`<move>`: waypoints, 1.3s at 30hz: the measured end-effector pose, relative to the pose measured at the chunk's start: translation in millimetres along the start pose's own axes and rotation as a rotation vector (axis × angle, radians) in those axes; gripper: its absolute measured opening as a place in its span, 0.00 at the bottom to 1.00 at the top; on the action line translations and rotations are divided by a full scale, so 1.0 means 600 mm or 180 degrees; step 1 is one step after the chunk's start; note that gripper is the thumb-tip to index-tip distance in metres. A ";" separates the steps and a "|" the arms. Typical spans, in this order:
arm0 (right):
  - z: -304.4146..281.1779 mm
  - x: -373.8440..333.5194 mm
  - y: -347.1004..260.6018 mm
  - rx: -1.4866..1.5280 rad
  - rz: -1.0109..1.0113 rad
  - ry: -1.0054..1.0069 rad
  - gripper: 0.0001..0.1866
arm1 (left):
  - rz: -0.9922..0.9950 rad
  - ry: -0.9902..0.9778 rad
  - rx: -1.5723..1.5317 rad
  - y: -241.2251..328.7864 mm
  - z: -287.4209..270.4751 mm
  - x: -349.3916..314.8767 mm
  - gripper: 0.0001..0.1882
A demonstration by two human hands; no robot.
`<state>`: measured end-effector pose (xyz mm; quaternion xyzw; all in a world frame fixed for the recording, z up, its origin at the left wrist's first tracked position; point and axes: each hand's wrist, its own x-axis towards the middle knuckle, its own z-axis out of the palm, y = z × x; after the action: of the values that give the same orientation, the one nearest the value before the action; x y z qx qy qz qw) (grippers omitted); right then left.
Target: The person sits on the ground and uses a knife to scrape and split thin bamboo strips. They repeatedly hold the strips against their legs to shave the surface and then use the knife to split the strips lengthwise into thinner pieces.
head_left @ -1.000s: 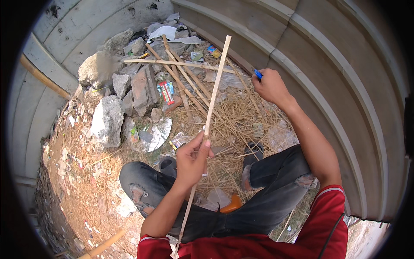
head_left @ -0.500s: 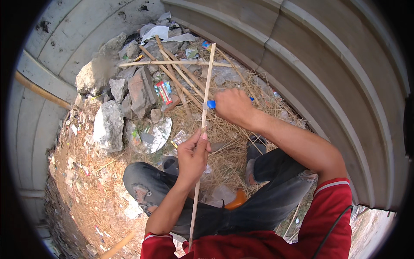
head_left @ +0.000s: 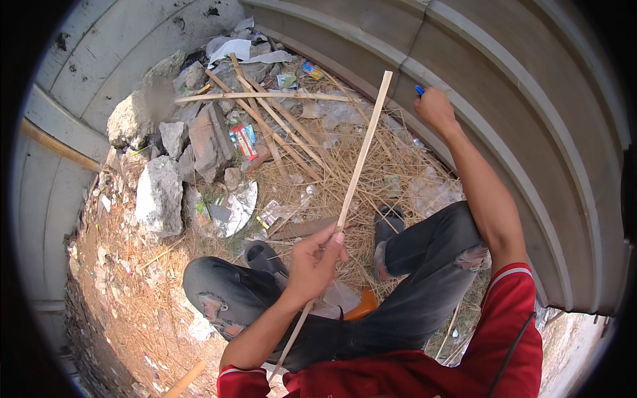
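Gripping a pale wooden strip (head_left: pixel 362 156) low, with a blue tool (head_left: pixel 419 90) held apart

The left hand (head_left: pixel 313 268), at the lower middle of the frame, pinched the strip between thumb and fingers. From there the strip slanted up toward the upper right, while its thinner-looking lower end ran down past the wrist to the bottom edge. The right hand (head_left: pixel 436 109), at the upper right, was closed in a fist around the tool; only a blue end showed, so its kind could not be told, and it did not touch the wood.

Above the left hand the strip looked straight and cleanly faced, so that stretch seemed largely worked. The part behind the hand was hidden, and how much remained could not be judged. Brown sticks (head_left: pixel 285 144) and a crosswise light stick (head_left: pixel 265 95) lay in the upper middle, beside straw-like slivers (head_left: pixel 358 189).

A red-and-white wrapper (head_left: pixel 245 142) and a yellow-and-blue packet (head_left: pixel 312 70) bore printing too small to read; no writing showed on the strip.
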<state>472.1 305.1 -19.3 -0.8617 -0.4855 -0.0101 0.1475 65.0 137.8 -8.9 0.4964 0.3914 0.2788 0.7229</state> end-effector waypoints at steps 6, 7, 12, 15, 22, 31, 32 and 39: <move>-0.072 -0.089 -0.119 0.0724 -0.0889 -0.0247 0.15 | 0.0412 0.0440 -0.0316 0.002 -0.031 0.025 0.20; -0.080 -0.116 -0.146 0.0770 -0.1136 -0.0342 0.14 | 0.0424 0.0484 -0.0349 0.005 -0.034 0.028 0.21; -0.066 -0.277 -0.246 0.0744 -0.2302 -0.1121 0.11 | 0.0437 0.0563 -0.0263 0.014 -0.033 0.040 0.21; -0.032 -0.320 -0.249 0.0584 -0.2586 -0.1435 0.11 | 0.0259 0.0599 -0.0074 0.003 -0.036 0.047 0.20; -0.009 -0.252 -0.241 0.0079 -0.2310 -0.1068 0.11 | 0.0308 0.0827 0.0253 -0.014 -0.038 0.049 0.19; -0.013 -0.016 -0.028 -0.0032 -0.0117 -0.0347 0.15 | 0.0575 -0.0199 0.0672 -0.046 0.011 -0.003 0.18; -0.019 -0.011 -0.027 -0.0124 -0.0074 -0.0220 0.15 | 0.0614 -0.0162 0.0574 -0.051 0.010 -0.003 0.18; -0.044 -0.093 -0.117 0.0248 -0.0632 -0.0611 0.15 | 0.0228 0.0425 -0.0012 -0.011 -0.029 0.020 0.15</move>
<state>387.0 285.5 14.0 -0.8000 -0.5802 0.0767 0.1320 56.8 153.7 -22.2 0.4890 0.4203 0.3378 0.6857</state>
